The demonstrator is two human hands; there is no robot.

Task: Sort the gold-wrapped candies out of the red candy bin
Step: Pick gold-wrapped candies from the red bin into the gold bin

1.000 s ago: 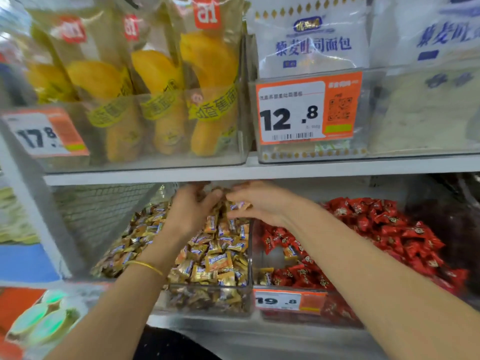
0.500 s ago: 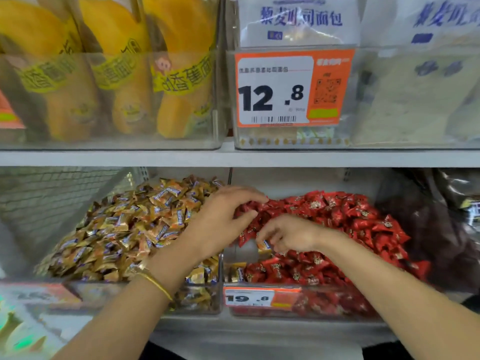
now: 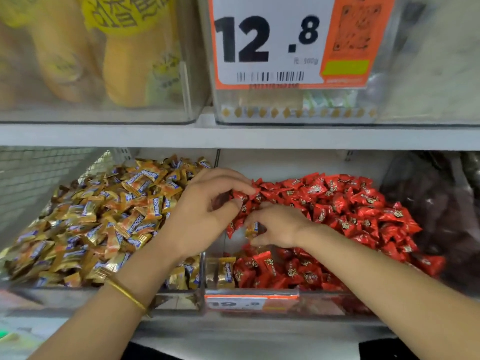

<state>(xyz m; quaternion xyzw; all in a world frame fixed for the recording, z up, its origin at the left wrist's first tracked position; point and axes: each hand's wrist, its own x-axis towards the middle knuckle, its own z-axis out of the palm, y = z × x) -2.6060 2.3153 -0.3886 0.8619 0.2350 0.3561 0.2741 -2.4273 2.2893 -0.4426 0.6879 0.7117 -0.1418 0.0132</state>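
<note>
Two clear plastic bins stand side by side on the lower shelf. The right one, the clear bin of red foil-wrapped candies [image 3: 311,304], is heaped with red candies [image 3: 337,203] that rise toward its back. It carries a blurred orange-and-white price label [image 3: 249,304] on its front wall.

The right hand [image 3: 278,227] reaches in over the left part of this bin. Its thumb and fingertips are closed on a small gold-wrapped candy with a blue label [image 3: 253,228], held just above the red heap near the bin's left wall. A few more stray gold-wrapped candies [image 3: 226,274] lie in the bin's front left corner, against the front wall and touching the red ones beside them.

The left hand [image 3: 205,211] comes across the divide between the bins. Its forefinger and thumb curl on either side of a red candy at the heap's left edge; whether they actually grip it cannot be told. A thin gold bangle [image 3: 127,294] sits on that wrist.

The left bin [image 3: 78,300] holds a broad pile of gold candies with blue labels [image 3: 104,216], just beside the red bin.

Above, the white shelf edge [image 3: 233,137] carries more clear boxes. One bears a large orange-and-white price tag reading 12.8 [image 3: 270,40], and to its left stand yellow snack packets [image 3: 130,61]. Dark-wrapped sweets [image 3: 441,216] fill the space at the right end of the lower shelf.
</note>
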